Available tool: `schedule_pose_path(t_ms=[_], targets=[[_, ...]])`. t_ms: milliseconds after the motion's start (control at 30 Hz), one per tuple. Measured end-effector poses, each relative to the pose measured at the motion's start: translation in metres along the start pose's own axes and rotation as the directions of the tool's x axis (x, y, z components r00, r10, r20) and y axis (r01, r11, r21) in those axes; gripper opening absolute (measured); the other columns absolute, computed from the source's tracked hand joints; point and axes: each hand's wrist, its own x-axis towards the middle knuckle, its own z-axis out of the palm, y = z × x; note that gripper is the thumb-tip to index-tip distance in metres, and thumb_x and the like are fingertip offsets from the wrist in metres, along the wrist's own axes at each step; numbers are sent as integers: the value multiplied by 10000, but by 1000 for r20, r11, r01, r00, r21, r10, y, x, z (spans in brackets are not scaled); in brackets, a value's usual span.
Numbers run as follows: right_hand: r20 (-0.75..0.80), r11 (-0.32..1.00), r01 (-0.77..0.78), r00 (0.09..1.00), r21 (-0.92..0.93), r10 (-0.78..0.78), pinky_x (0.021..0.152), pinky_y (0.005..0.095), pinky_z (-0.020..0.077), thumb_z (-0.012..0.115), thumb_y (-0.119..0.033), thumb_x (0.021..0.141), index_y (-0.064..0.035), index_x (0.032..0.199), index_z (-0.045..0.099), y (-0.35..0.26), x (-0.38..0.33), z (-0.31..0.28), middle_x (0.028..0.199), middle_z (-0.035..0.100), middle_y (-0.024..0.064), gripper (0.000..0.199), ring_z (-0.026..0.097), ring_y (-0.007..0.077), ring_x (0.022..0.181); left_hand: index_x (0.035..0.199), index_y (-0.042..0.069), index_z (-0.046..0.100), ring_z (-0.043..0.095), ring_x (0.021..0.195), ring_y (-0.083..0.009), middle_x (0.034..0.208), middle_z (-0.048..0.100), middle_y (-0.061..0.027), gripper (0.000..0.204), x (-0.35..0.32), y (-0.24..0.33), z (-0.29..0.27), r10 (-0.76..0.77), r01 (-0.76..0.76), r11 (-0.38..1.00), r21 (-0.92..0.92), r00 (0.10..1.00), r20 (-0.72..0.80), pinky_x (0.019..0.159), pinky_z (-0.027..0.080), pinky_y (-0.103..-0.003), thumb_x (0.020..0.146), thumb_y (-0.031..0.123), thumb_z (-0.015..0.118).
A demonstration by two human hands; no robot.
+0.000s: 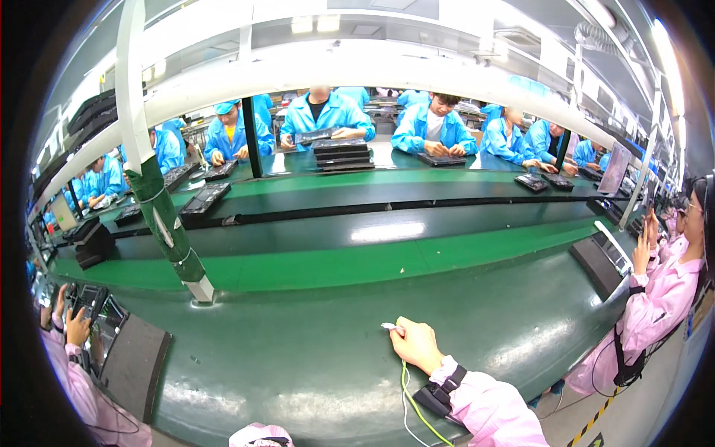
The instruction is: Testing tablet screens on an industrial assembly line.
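Observation:
My right hand (pixel 417 346) is closed in a pinch above the green work surface (pixel 298 335), forearm coming in from the lower right in a pink sleeve. A small pale cable plug (pixel 389 326) sticks out past its fingertips. Below the hand hang a yellow-green cable (pixel 417 413) and a thin white one; where they join the plug is hidden by the hand. A black device is strapped to my right wrist. Of my left arm only a bit of pink sleeve (pixel 261 434) shows at the bottom edge; the left hand is out of the picture.
A white post (pixel 201 289) rises from the bench at left. Dark foam blocks (pixel 132 365) lie at left, with another (pixel 596 262) at right beside people in pink. Across the green line (pixel 387 266), several people in blue handle flat black units, some stacked (pixel 342 154).

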Motion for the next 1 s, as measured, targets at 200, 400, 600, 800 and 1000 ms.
schedule_pose_path(t_ms=[200, 400, 600, 800, 1000], targets=[[14, 1000, -14, 1000, 1, 14, 512, 405, 425, 553, -193, 787, -62, 661, 463, -1, -1, -2, 510, 498, 131, 203, 529, 350, 506, 510, 107, 384, 401, 425, -228, 482, 377, -39, 457, -1, -2, 2, -16, 15, 1000, -23, 998, -66, 462, 277, -344, 734, 397, 657], [11, 1000, -2, 1000, -9, 2, 510, 414, 421, 546, -197, 790, -59, 665, 461, -2, 0, -3, 512, 495, 136, 204, 528, 355, 506, 486, 109, 349, 392, 412, -232, 462, 354, -42, 470, 9, -1, -3, -23, 18, 998, -64, 996, -87, 449, 267, -346, 709, 391, 651], [41, 999, -12, 999, -46, 14, 560, 434, 458, 549, -208, 792, -63, 706, 515, -1, 0, -3, 549, 552, 156, 171, 579, 369, 570, 526, 58, 381, 404, 472, -298, 507, 356, -130, 392, 16, 0, -15, -15, 12, 982, -189, 1000, -13, 511, 372, -415, 894, 180, 436], [47, 1000, -19, 999, -17, 20, 551, 434, 453, 547, -200, 791, -58, 702, 513, -1, 0, -4, 541, 542, 159, 171, 574, 372, 567, 498, 89, 352, 386, 418, -246, 472, 350, -68, 437, 12, 1, -4, -41, 28, 990, -137, 995, -94, 455, 296, -365, 776, 348, 569], [-7, 1000, 6, 1000, -12, -7, 500, 386, 427, 546, -167, 788, -72, 640, 421, 2, 0, 0, 500, 485, 127, 216, 508, 339, 479, 476, 105, 326, 377, 381, -237, 442, 346, -45, 497, -15, -5, 10, -61, 39, 991, -130, 984, -167, 424, 247, -347, 682, 415, 655]])
